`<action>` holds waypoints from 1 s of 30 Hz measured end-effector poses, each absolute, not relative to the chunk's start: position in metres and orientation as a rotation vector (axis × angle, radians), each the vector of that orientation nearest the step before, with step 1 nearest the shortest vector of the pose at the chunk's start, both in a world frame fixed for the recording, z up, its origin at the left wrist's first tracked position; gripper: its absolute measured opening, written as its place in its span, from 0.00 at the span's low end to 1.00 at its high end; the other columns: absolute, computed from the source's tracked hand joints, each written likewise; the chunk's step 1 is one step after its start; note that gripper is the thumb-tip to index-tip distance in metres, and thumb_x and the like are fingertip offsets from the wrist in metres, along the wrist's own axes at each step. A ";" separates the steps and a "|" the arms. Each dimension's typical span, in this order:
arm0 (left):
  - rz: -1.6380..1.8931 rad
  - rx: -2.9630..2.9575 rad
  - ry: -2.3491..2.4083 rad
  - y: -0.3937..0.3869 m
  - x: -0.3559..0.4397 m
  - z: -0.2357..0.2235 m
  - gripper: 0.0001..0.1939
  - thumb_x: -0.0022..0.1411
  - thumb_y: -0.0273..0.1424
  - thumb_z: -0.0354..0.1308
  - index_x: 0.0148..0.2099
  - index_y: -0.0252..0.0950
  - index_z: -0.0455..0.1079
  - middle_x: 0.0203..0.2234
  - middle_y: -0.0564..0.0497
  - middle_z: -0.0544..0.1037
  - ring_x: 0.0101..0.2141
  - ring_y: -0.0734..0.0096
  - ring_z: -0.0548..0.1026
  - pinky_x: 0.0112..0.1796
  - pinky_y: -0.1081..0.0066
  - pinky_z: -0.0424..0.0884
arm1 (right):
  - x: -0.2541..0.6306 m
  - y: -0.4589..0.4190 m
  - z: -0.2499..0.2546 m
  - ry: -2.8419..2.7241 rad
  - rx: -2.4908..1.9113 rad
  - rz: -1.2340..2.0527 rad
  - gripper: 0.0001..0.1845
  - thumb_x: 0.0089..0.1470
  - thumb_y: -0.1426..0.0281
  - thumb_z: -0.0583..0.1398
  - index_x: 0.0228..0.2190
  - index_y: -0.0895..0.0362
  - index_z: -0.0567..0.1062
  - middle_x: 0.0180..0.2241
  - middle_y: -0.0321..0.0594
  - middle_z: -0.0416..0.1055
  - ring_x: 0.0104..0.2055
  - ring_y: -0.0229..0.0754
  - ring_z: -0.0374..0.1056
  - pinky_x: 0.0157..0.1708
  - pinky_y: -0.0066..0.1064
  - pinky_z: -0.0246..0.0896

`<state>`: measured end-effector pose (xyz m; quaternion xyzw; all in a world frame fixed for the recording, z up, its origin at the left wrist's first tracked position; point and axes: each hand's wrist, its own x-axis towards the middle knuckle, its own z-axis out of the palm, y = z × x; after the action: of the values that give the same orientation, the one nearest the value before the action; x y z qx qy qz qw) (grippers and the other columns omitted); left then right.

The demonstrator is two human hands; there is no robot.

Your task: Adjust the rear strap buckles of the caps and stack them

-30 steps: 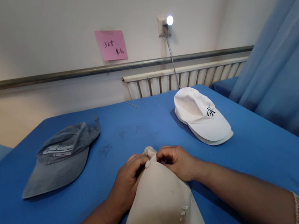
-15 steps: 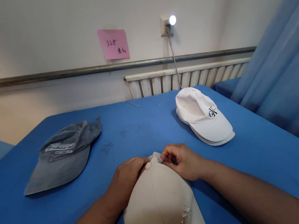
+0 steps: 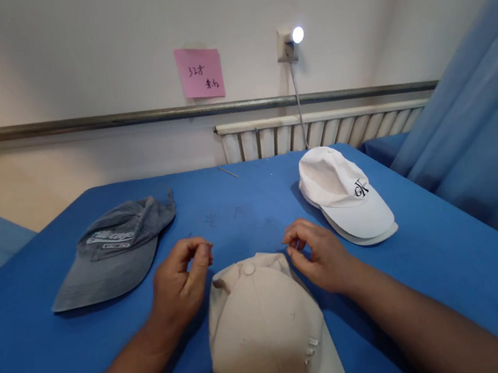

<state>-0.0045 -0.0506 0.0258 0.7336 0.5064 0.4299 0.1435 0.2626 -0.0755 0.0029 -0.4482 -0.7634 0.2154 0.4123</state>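
A beige baseball cap (image 3: 266, 328) lies at the bottom middle with its crown up and its brim toward me. Left of its far edge is my left hand (image 3: 181, 279), fingers loosely curled and holding nothing. My right hand (image 3: 319, 257) hovers by the cap's far right edge, its thumb and fingers apart, also bare. Farther left rests a grey-blue cap (image 3: 119, 245) with white lettering, its brim pointing to the near left. On the right sits a white cap (image 3: 337, 179) with a black logo; a second pale brim shows beneath its own.
All the caps are on a blue-covered table (image 3: 245, 225). A thin stick (image 3: 228, 172) lies near its far edge. Behind are a radiator (image 3: 325, 130), a metal rail (image 3: 125, 119), a pink note (image 3: 200, 73) and a lit plug (image 3: 297, 34). A blue curtain (image 3: 466, 95) hangs at right.
Both hands have let go of the beige cap's far edge and moved apart, the left hand out to the left, the right slightly outward. The view has shifted a little.
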 end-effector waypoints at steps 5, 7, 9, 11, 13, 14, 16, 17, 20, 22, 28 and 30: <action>0.563 2.349 1.160 -0.038 -0.029 0.045 0.09 0.60 0.35 0.56 0.41 0.41 0.75 0.42 0.49 0.79 0.44 0.60 0.76 0.46 0.65 0.71 | 0.275 -0.065 0.000 -2.067 -1.159 0.950 0.08 0.53 0.71 0.62 0.38 0.55 0.75 0.33 0.36 0.72 0.32 0.37 0.68 0.32 0.28 0.62; 0.487 2.353 1.099 -0.036 -0.033 0.049 0.10 0.59 0.35 0.58 0.42 0.42 0.75 0.44 0.49 0.79 0.46 0.59 0.75 0.49 0.64 0.70 | 0.277 -0.064 -0.003 -2.044 -1.179 1.047 0.07 0.53 0.71 0.62 0.37 0.55 0.75 0.30 0.34 0.71 0.30 0.36 0.66 0.29 0.27 0.60; 0.432 2.330 1.053 -0.037 -0.033 0.050 0.08 0.60 0.36 0.59 0.41 0.42 0.76 0.45 0.49 0.78 0.47 0.59 0.75 0.49 0.65 0.69 | 0.277 -0.064 -0.008 -2.008 -1.160 1.145 0.03 0.54 0.72 0.61 0.33 0.56 0.74 0.26 0.32 0.70 0.27 0.34 0.63 0.27 0.25 0.58; 0.396 2.291 1.023 -0.038 -0.031 0.049 0.08 0.62 0.38 0.58 0.37 0.41 0.75 0.42 0.48 0.79 0.45 0.60 0.75 0.48 0.66 0.70 | 0.276 -0.065 -0.011 -1.991 -1.136 1.198 0.02 0.53 0.74 0.59 0.29 0.56 0.72 0.25 0.31 0.68 0.25 0.33 0.61 0.26 0.24 0.57; 0.441 2.239 1.040 -0.038 -0.028 0.047 0.10 0.64 0.39 0.56 0.35 0.40 0.75 0.38 0.49 0.79 0.41 0.62 0.76 0.45 0.67 0.71 | 0.274 -0.066 -0.011 -1.996 -1.132 1.196 0.04 0.51 0.77 0.58 0.27 0.56 0.71 0.24 0.30 0.68 0.24 0.32 0.59 0.26 0.24 0.56; 0.506 2.200 1.070 -0.038 -0.027 0.045 0.11 0.64 0.39 0.55 0.34 0.40 0.74 0.37 0.49 0.79 0.40 0.63 0.76 0.44 0.68 0.71 | 0.274 -0.067 -0.010 -1.998 -1.135 1.179 0.05 0.50 0.78 0.58 0.27 0.56 0.70 0.24 0.30 0.68 0.24 0.32 0.59 0.25 0.24 0.55; 0.705 2.088 1.180 -0.034 -0.027 0.041 0.12 0.63 0.41 0.56 0.34 0.40 0.73 0.35 0.49 0.78 0.38 0.63 0.76 0.41 0.68 0.72 | 0.274 -0.067 -0.007 -1.969 -1.144 1.135 0.05 0.49 0.78 0.58 0.26 0.56 0.70 0.24 0.30 0.67 0.24 0.32 0.59 0.25 0.24 0.55; 0.809 2.023 1.250 -0.032 -0.027 0.039 0.12 0.62 0.42 0.56 0.34 0.40 0.72 0.34 0.49 0.78 0.36 0.63 0.76 0.39 0.68 0.73 | 0.273 -0.066 -0.005 -1.933 -1.149 1.116 0.04 0.50 0.77 0.58 0.27 0.56 0.71 0.24 0.31 0.68 0.25 0.33 0.59 0.26 0.24 0.55; 0.963 1.916 1.428 -0.025 -0.027 0.032 0.13 0.60 0.43 0.57 0.35 0.39 0.73 0.31 0.49 0.79 0.32 0.63 0.75 0.35 0.68 0.73 | 0.271 -0.065 -0.005 -1.799 -1.141 1.104 0.05 0.57 0.69 0.59 0.36 0.57 0.73 0.33 0.36 0.72 0.30 0.35 0.64 0.30 0.27 0.60; 0.950 1.932 1.498 -0.022 -0.026 0.028 0.14 0.60 0.43 0.56 0.37 0.39 0.74 0.32 0.49 0.80 0.33 0.63 0.76 0.36 0.67 0.73 | 0.268 -0.064 -0.009 -1.749 -1.137 1.108 0.12 0.59 0.65 0.59 0.44 0.56 0.72 0.40 0.41 0.74 0.33 0.37 0.67 0.33 0.29 0.63; 1.062 1.853 1.620 -0.025 -0.032 0.029 0.13 0.60 0.37 0.53 0.42 0.37 0.72 0.32 0.49 0.79 0.32 0.63 0.78 0.34 0.67 0.74 | 0.260 -0.066 -0.018 -1.720 -1.193 1.108 0.10 0.57 0.65 0.61 0.40 0.56 0.72 0.32 0.36 0.71 0.29 0.35 0.63 0.28 0.27 0.58; 1.002 1.870 1.588 -0.029 -0.033 0.034 0.10 0.59 0.37 0.53 0.37 0.37 0.71 0.27 0.51 0.77 0.27 0.67 0.75 0.28 0.70 0.71 | 0.260 -0.067 -0.016 -1.709 -1.168 1.177 0.10 0.55 0.64 0.63 0.36 0.56 0.72 0.27 0.32 0.67 0.26 0.34 0.60 0.25 0.26 0.55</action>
<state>-0.0326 -0.0294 0.0344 0.6845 0.5811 0.3668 0.2435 0.2602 -0.0668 -0.0155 -0.4555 -0.6664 0.4591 0.3711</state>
